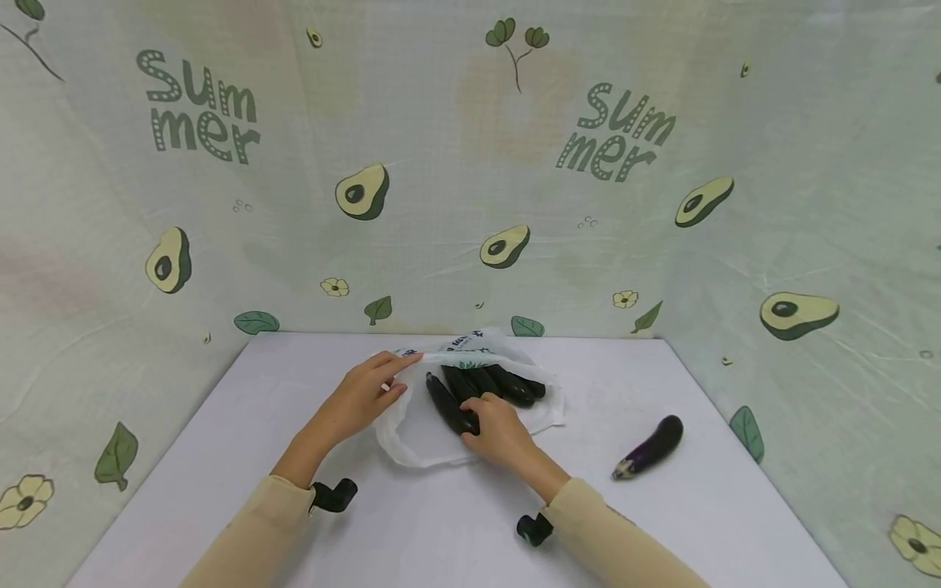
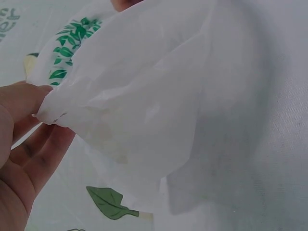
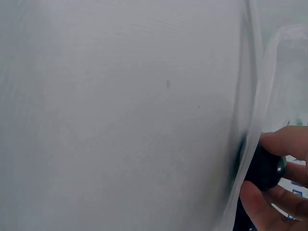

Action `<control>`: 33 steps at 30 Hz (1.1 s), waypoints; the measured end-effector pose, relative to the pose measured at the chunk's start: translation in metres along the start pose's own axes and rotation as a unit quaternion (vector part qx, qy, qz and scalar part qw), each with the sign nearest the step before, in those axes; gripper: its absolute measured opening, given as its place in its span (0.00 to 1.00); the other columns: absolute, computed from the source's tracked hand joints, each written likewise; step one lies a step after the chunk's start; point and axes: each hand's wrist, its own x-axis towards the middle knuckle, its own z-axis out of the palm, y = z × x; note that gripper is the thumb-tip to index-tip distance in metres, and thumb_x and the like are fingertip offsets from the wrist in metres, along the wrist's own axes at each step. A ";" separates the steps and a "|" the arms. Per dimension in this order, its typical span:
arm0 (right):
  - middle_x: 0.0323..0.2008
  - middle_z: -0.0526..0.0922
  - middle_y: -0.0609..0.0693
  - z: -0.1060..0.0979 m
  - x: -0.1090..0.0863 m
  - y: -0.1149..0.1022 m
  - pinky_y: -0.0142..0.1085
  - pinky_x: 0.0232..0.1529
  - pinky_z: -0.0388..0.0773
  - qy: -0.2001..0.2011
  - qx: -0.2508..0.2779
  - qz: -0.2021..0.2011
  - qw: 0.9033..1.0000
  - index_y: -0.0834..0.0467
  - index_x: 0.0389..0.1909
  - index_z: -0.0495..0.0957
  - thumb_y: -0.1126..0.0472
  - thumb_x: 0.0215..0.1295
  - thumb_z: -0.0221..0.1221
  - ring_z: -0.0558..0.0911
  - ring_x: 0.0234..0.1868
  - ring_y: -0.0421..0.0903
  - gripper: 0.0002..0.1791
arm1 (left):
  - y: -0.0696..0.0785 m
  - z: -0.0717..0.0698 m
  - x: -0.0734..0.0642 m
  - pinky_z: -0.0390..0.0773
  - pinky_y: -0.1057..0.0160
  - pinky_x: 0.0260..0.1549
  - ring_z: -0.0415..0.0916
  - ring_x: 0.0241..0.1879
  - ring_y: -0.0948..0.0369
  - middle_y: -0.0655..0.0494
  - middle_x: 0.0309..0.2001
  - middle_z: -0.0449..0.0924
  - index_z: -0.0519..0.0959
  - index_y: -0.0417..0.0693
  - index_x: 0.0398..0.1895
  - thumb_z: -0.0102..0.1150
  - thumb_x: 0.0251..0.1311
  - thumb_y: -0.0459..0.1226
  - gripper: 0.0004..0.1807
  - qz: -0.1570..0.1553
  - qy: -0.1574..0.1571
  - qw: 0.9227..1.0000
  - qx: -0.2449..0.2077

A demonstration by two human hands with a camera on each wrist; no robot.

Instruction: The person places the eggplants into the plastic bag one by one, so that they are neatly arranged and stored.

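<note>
A white plastic bag [image 1: 434,453] with green leaf print lies on the table, its mouth toward me. Several long, dark, glossy vegetables [image 1: 512,385] lie side by side inside. My left hand [image 1: 367,390] pinches the bag's upper edge between thumb and fingers, lifting it at the left; the left wrist view shows the thin plastic [image 2: 130,101] stretched from that grip. At the bag's mouth my right hand [image 1: 500,429] grips the near, rounded end of the leftmost dark vegetable [image 1: 444,404]. In the right wrist view, thumb and fingers surround that end [image 3: 264,168], beside the bag's lower edge.
A dark purple eggplant [image 1: 650,447] rests on the white table [image 1: 588,523] to the right of the bag, its pale stem end toward me. Printed cloth [image 1: 434,269] with avocados and leaves stands behind the table and along both sides.
</note>
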 end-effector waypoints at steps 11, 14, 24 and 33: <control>0.43 0.84 0.54 0.012 0.014 -0.006 0.44 0.45 0.84 0.034 -0.018 0.006 0.999 0.60 0.53 0.88 0.58 0.61 0.76 0.83 0.40 0.49 0.20 | 0.001 -0.001 0.000 0.80 0.66 0.36 0.76 0.38 0.63 0.54 0.49 0.79 0.74 0.54 0.77 0.68 0.68 0.27 0.35 -0.003 -0.002 1.000 0.006; 0.44 0.85 0.55 0.015 0.018 -0.007 0.46 0.47 0.85 0.040 -0.023 0.008 0.999 0.59 0.53 0.88 0.58 0.61 0.76 0.86 0.43 0.52 0.20 | 0.001 -0.001 0.000 0.79 0.65 0.36 0.74 0.37 0.63 0.54 0.49 0.79 0.74 0.53 0.77 0.68 0.68 0.26 0.35 0.000 -0.002 1.000 0.003; 0.45 0.87 0.53 0.021 0.029 -0.008 0.49 0.46 0.86 0.055 -0.042 0.023 0.997 0.56 0.52 0.89 0.54 0.60 0.76 0.88 0.45 0.54 0.19 | 0.000 -0.002 -0.001 0.80 0.66 0.36 0.76 0.39 0.63 0.53 0.48 0.80 0.74 0.52 0.77 0.68 0.68 0.26 0.35 0.005 -0.002 1.000 0.005; 0.47 0.89 0.53 0.024 0.036 -0.006 0.49 0.47 0.86 0.054 -0.036 0.027 0.998 0.55 0.51 0.90 0.54 0.59 0.77 0.88 0.48 0.54 0.20 | -0.001 -0.002 -0.002 0.80 0.65 0.37 0.78 0.40 0.63 0.55 0.48 0.79 0.74 0.53 0.77 0.68 0.68 0.26 0.35 0.008 -0.003 1.000 -0.002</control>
